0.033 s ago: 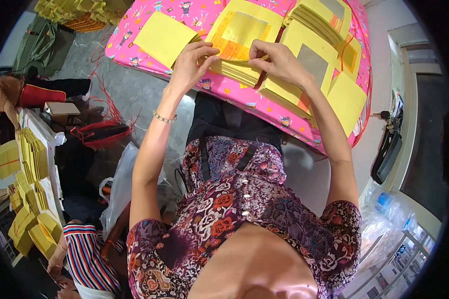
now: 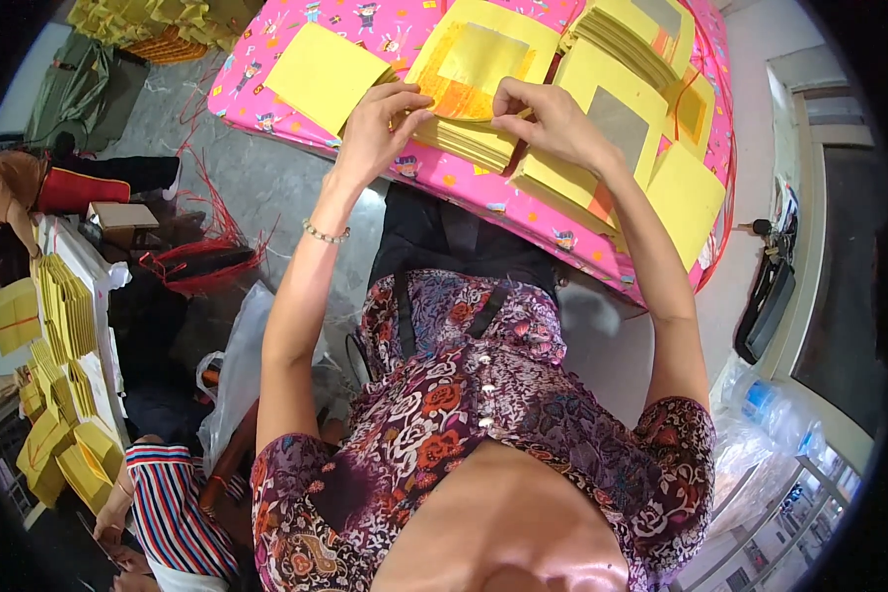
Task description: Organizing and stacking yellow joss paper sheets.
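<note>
In front of me lies a stack of yellow paper (image 2: 469, 146), its top sheet (image 2: 518, 44) bearing an orange-printed square with a dull gold patch. At that sheet's near left corner my left hand (image 2: 380, 123) has bent fingers, thumb and forefinger closed on the edge. My right hand (image 2: 553, 118) pinches the near right part of the same edge, which bows up slightly off the stack. To the left, a plain yellow stack (image 2: 326, 74) touches the left fingers. Beneath my right wrist is another yellow stack (image 2: 607, 113) with a grey patch on top.
A pink cartoon-patterned cover (image 2: 316, 128) is under the stacks. More yellow bundles (image 2: 627, 44) and red cord (image 2: 728, 212) are at the right. On the left, people work beside a white table (image 2: 99, 296) with yellow bundles; red strings (image 2: 217, 252) litter the floor. A window frame (image 2: 809, 257) stands right.
</note>
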Available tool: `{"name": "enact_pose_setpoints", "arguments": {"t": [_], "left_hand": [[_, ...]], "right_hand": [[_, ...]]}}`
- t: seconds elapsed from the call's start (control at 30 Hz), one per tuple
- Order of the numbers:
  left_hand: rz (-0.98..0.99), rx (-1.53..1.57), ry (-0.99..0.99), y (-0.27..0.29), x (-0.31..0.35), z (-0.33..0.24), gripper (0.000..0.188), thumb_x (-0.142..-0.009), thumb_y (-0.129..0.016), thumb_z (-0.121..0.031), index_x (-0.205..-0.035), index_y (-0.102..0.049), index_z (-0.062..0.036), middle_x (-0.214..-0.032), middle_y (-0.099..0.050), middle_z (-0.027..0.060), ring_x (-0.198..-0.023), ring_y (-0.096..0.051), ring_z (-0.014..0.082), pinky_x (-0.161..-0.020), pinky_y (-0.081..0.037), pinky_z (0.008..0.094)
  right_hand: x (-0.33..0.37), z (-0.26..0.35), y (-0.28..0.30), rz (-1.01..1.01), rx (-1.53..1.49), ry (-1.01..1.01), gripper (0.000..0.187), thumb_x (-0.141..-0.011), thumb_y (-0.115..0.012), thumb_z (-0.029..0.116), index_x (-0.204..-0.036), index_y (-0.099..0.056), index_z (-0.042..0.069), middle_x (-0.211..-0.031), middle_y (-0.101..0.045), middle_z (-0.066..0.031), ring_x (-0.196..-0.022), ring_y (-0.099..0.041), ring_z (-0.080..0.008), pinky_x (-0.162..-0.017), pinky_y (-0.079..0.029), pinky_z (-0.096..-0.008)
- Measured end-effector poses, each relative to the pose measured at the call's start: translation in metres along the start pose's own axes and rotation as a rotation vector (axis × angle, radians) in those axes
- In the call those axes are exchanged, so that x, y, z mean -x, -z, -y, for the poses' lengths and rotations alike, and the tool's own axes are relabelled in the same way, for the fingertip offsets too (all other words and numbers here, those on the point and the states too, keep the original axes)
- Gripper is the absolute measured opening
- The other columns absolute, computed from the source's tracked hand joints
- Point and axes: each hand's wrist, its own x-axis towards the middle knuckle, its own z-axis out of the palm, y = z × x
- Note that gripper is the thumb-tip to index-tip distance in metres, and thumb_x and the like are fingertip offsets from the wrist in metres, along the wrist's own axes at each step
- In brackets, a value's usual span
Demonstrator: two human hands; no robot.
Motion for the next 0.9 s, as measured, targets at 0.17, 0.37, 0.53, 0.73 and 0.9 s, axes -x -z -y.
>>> {"name": "enact_pose_setpoints", "arguments": {"t": [0.17, 0.37, 0.53, 0.73, 0.9], "left_hand": [[-0.032, -0.039, -0.021, -0.003, 0.000, 0.001, 0.018, -0.083, -0.066, -0.017, -0.096, -0.069, -0.0039, -0.106, -0.065, 0.0126, -0.101, -0.060, 0.0280, -0.086, -0.049, 0.0373], [-0.024, -0.053, -0.003, -0.001, -0.004, -0.002, 0.016, -0.083, -0.065, -0.016, -0.093, -0.070, -0.0035, -0.102, -0.066, 0.0129, -0.096, -0.061, 0.0282, -0.082, -0.050, 0.0366], [-0.036, -0.041, 0.008, -0.002, -0.004, 0.000, 0.015, -0.082, -0.066, -0.014, -0.092, -0.069, -0.0026, -0.099, -0.066, 0.0134, -0.093, -0.062, 0.0290, -0.080, -0.051, 0.0370], [0.001, -0.101, -0.025, -0.001, -0.005, 0.001, 0.017, -0.085, -0.065, -0.017, -0.097, -0.071, -0.0071, -0.105, -0.066, 0.0115, -0.093, -0.064, 0.0251, -0.077, -0.052, 0.0329], [0.007, -0.095, -0.013, 0.001, -0.005, 0.001, 0.017, -0.085, -0.065, -0.018, -0.097, -0.071, -0.0074, -0.105, -0.066, 0.0116, -0.093, -0.064, 0.0252, -0.077, -0.052, 0.0332]], "right_hand": [[0.000, 0.000, 0.002, 0.008, -0.055, -0.034, 0.018, -0.083, -0.064, 0.018, -0.089, -0.055, 0.004, -0.078, -0.064, -0.0082, -0.076, -0.064, -0.0220, -0.071, -0.050, -0.0331], [0.004, 0.005, 0.002, -0.001, 0.002, 0.043, 0.034, -0.076, -0.072, 0.025, -0.095, -0.053, 0.005, -0.088, -0.063, -0.0101, -0.083, -0.063, -0.0256, -0.073, -0.050, -0.0356], [0.004, 0.022, -0.011, -0.001, 0.333, 0.078, 0.051, -0.067, -0.079, 0.026, -0.100, -0.046, 0.007, -0.098, -0.054, -0.0103, -0.094, -0.057, -0.0302, -0.075, -0.048, -0.0408], [0.000, 0.008, -0.010, -0.022, 0.324, 0.080, 0.049, -0.067, -0.079, 0.026, -0.099, -0.046, 0.007, -0.095, -0.054, -0.0104, -0.093, -0.057, -0.0298, -0.075, -0.048, -0.0400], [-0.005, 0.005, -0.004, 0.012, 0.176, 0.068, 0.038, -0.073, -0.074, 0.027, -0.091, -0.049, 0.005, -0.087, -0.058, -0.0108, -0.083, -0.059, -0.0296, -0.070, -0.048, -0.0389]]}}
